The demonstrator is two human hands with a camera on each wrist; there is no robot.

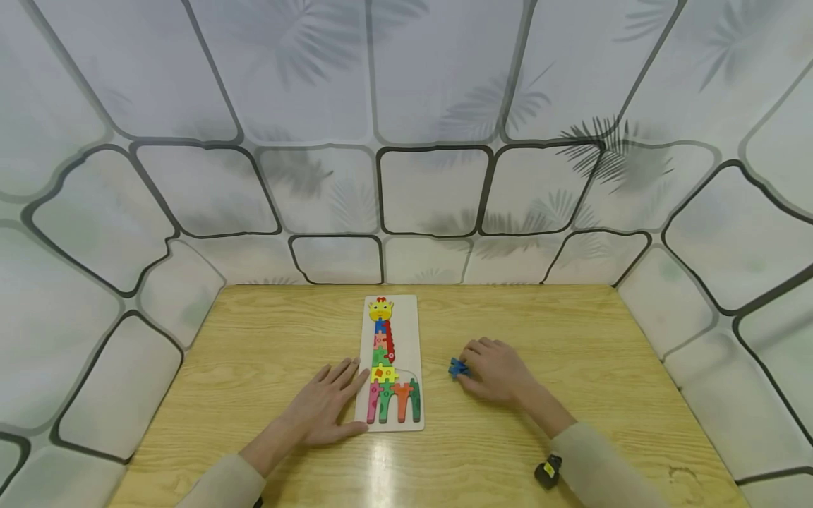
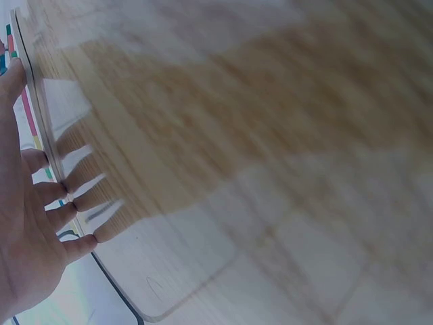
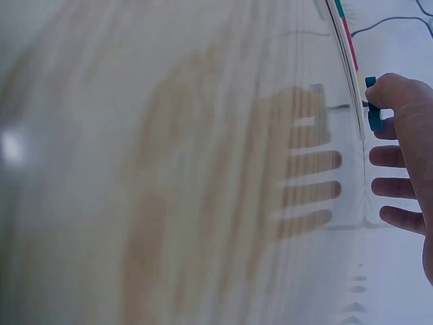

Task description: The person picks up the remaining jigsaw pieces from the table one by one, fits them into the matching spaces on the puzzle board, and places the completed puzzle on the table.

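A wooden giraffe puzzle board point(image 1: 408, 335) lies flat on the table, its head at the far end. Colourful pieces fill the giraffe's head, neck and legs; an outlined stretch of the body at the right shows bare board. My left hand point(image 1: 327, 408) rests at the board's left edge with fingers extended, and the left wrist view shows the same hand point(image 2: 40, 217) beside the board's side. To the right of the board, my right hand point(image 1: 498, 368) pinches a blue puzzle piece point(image 1: 456, 367) between thumb and index finger. In the right wrist view this piece point(image 3: 373, 112) stands on edge in the pinch.
The wooden table point(image 1: 286, 324) has a glossy, reflective surface. Patterned fabric walls point(image 1: 432, 190) enclose its back and sides. A small black device point(image 1: 547, 471) with a yellow mark sits at the right sleeve.
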